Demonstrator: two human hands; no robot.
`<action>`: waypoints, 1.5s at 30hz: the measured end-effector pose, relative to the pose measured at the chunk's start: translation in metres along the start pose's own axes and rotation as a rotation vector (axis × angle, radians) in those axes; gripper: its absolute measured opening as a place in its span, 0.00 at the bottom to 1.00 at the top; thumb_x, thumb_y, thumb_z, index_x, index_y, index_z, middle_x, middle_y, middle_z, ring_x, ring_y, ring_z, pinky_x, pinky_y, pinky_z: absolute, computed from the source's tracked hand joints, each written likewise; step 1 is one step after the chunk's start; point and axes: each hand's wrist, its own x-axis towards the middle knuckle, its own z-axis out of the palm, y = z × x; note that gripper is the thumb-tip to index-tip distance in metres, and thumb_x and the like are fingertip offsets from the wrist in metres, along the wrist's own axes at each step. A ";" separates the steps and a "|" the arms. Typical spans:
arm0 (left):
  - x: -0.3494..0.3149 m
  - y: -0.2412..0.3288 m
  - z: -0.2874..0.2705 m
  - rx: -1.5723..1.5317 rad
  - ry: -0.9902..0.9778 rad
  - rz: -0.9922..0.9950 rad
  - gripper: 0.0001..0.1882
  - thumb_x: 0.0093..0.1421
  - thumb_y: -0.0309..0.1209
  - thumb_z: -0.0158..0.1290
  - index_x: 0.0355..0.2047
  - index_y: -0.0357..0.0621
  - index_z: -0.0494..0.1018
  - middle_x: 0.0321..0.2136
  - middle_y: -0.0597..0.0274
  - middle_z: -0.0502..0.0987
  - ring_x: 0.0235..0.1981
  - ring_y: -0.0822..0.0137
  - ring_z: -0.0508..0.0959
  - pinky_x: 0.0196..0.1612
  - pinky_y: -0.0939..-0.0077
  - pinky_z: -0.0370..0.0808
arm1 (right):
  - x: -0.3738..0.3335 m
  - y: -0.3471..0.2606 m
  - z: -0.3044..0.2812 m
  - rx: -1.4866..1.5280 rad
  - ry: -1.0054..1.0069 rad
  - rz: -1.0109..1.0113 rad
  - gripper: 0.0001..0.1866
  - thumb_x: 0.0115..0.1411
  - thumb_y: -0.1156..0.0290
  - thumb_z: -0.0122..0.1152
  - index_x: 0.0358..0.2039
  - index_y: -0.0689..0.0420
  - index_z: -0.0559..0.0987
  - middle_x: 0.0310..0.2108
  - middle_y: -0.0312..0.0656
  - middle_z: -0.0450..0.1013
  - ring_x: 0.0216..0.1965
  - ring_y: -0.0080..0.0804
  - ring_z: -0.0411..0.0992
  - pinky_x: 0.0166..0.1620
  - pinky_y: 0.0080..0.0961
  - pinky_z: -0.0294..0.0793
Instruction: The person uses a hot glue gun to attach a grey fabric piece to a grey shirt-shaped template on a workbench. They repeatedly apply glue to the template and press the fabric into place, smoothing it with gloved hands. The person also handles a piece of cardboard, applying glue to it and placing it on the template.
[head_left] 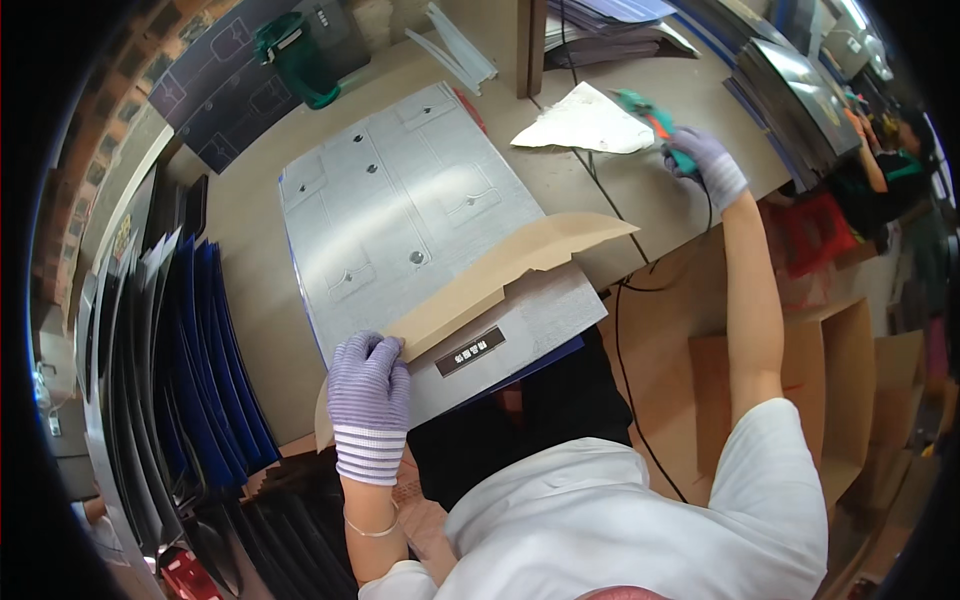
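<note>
A large silver-grey board point(400, 190) with embossed panels and dark round dots lies on the table in front of me. Across its near part runs a brown paper strip point(500, 275) with a ragged edge. My left hand point(368, 375), in a purple striped glove, closes on the strip near its left end, its fingertips partly hidden. Below the strip, a small dark label point(470, 352) sits on the board. At the far right, my gloved right hand point(703, 160) grips a green and orange glue gun point(655, 122), blurred, beside a stained white sheet point(583, 122).
Dark and blue folders point(190, 350) stand in a row at the left. A green container point(300, 60) and white sticks point(455, 55) are at the back. Black cables point(622, 340) hang over the table edge. Cardboard boxes point(770, 390) and another person point(890, 170) are at the right.
</note>
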 end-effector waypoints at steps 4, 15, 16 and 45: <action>-0.010 -0.006 0.018 -0.063 0.066 -0.064 0.09 0.52 0.19 0.56 0.35 0.36 0.77 0.33 0.51 0.75 0.31 0.55 0.75 0.36 0.69 0.73 | -0.047 0.012 0.014 0.589 -0.193 -0.177 0.26 0.59 0.66 0.59 0.54 0.67 0.67 0.39 0.39 0.70 0.38 0.26 0.70 0.40 0.24 0.72; -0.014 -0.023 0.025 -0.150 0.079 -0.028 0.11 0.50 0.22 0.58 0.36 0.38 0.78 0.35 0.52 0.75 0.38 0.52 0.75 0.44 0.64 0.74 | -0.167 -0.017 0.136 -0.297 -0.309 -0.376 0.16 0.54 0.67 0.72 0.40 0.59 0.78 0.31 0.37 0.74 0.33 0.25 0.73 0.37 0.23 0.75; -0.016 -0.024 0.024 -0.150 0.084 -0.034 0.12 0.51 0.21 0.58 0.37 0.37 0.78 0.35 0.52 0.75 0.38 0.53 0.75 0.43 0.65 0.74 | -0.177 -0.026 0.157 -0.318 -0.307 -0.450 0.16 0.51 0.63 0.74 0.36 0.58 0.79 0.31 0.38 0.74 0.33 0.27 0.74 0.36 0.24 0.75; -0.008 -0.036 0.011 -0.310 -0.123 -0.086 0.16 0.52 0.20 0.57 0.43 0.40 0.80 0.41 0.56 0.78 0.39 0.63 0.80 0.45 0.75 0.79 | -0.210 -0.025 0.221 -0.857 -0.014 -0.892 0.19 0.43 0.54 0.76 0.21 0.55 0.77 0.23 0.37 0.71 0.28 0.40 0.69 0.35 0.33 0.68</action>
